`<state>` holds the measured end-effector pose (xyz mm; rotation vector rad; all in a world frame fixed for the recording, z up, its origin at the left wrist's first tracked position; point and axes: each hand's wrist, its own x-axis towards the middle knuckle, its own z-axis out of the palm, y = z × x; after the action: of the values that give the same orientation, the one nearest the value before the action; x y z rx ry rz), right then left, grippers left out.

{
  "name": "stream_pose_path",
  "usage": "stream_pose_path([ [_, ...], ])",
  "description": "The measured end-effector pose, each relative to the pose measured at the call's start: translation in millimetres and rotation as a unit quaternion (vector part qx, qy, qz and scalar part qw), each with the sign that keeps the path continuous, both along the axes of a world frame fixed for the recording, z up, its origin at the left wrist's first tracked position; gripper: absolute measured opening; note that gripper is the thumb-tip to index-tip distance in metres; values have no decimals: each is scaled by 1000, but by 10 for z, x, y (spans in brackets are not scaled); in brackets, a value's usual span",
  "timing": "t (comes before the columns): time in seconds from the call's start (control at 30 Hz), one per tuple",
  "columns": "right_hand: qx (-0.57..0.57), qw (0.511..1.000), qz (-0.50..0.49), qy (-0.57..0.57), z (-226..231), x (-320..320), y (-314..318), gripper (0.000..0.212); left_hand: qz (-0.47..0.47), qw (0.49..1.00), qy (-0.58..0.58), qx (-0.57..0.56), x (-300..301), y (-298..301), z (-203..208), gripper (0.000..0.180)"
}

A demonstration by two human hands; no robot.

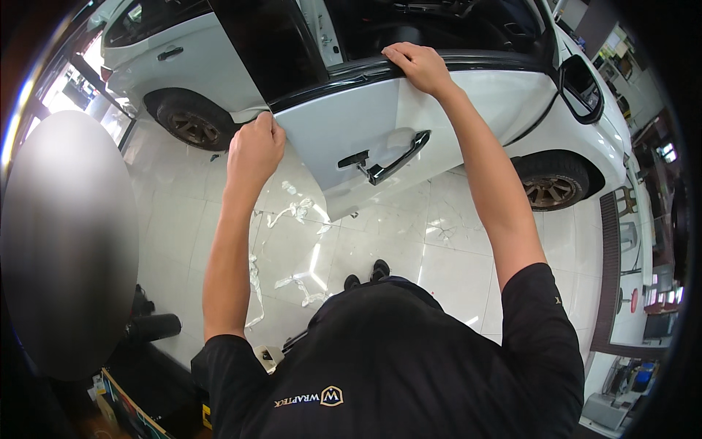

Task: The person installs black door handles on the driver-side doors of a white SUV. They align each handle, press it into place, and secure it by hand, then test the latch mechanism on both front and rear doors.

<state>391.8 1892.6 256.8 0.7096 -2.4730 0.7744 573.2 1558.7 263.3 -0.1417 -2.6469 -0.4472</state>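
Note:
In front of me a white car door [439,164] stands open. My left hand [256,146] is closed in a pinch right at the door's rear edge; whatever its fingers hold there is hidden. Higher up and to the right, my right hand [423,67] curls its fingers over the black window trim [497,61] on top of the door. Between the hands lies a slightly greyer area of door surface, with a straight upright boundary against the whiter part. Below it, the black door handle [401,159] sticks out from its recess, beside a black oval opening [354,159].
Crumpled whitish strips [296,211] lie on the glossy tiled floor [380,241]. The rear wheel [191,121] is at the left, the front wheel [552,183] and side mirror [581,88] at the right. A black cylinder [153,327] lies at lower left. A large blurred grey oval fills the left side.

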Motion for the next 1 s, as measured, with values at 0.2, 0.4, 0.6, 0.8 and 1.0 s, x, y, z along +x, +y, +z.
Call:
stream_pose_path([
  [0.2,-6,1000,-15,8,23,-1,-52,47,-51,998,38,6,-19,-167,-93,20],
  [0.4,-10,999,-33,6,-16,3,-86,47,-64,998,28,2,69,-143,-35,22],
  [0.6,-11,999,-38,19,-83,-84,-41,50,-48,997,25,-50,-64,-105,2,23],
  [0.8,6,998,-60,24,-58,-4,-177,47,-65,994,70,-59,-96,-153,-46,21],
  [1.0,-7,998,-53,28,-107,-79,-83,51,-57,986,150,-50,-166,-112,-132,19],
])
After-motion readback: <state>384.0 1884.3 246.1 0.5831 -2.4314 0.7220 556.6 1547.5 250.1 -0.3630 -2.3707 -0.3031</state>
